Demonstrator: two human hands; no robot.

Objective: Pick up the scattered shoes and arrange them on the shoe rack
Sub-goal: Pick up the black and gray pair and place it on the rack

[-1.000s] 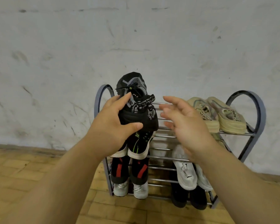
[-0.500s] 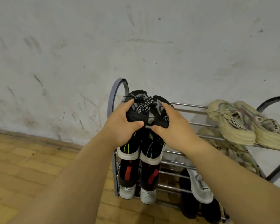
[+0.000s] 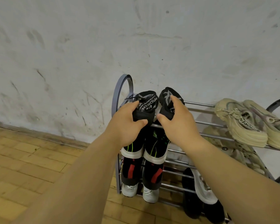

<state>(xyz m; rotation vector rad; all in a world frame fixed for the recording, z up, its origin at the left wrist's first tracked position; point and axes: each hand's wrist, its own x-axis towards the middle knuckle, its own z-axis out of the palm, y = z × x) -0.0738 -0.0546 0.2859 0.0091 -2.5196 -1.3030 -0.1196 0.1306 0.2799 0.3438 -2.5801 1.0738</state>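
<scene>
Metal shoe rack (image 3: 116, 94) holds cream sneakers (image 3: 242, 125); left hand (image 3: 124, 125), right hand (image 3: 178, 125) grip 2 black shoes (image 3: 145, 105), 1 each.

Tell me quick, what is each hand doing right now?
Left hand: closed, gripping the left black shoe.
Right hand: closed, gripping the right black shoe.

Brightness: moderate, soft and even across the wall (image 3: 71, 46).
Shadows: faint; the beige shoes (image 3: 249, 126) throw a soft grey patch on the wall to their left.
Glare: mild sheen on the shoe rack (image 3: 199, 104) bars.
Sharpness: lettering on the black shoes (image 3: 145, 104) I grip reads clearly; my forearms go soft at the bottom edge.
Distortion: the floor (image 3: 23, 151) line tilts and bows toward the edges.
</scene>
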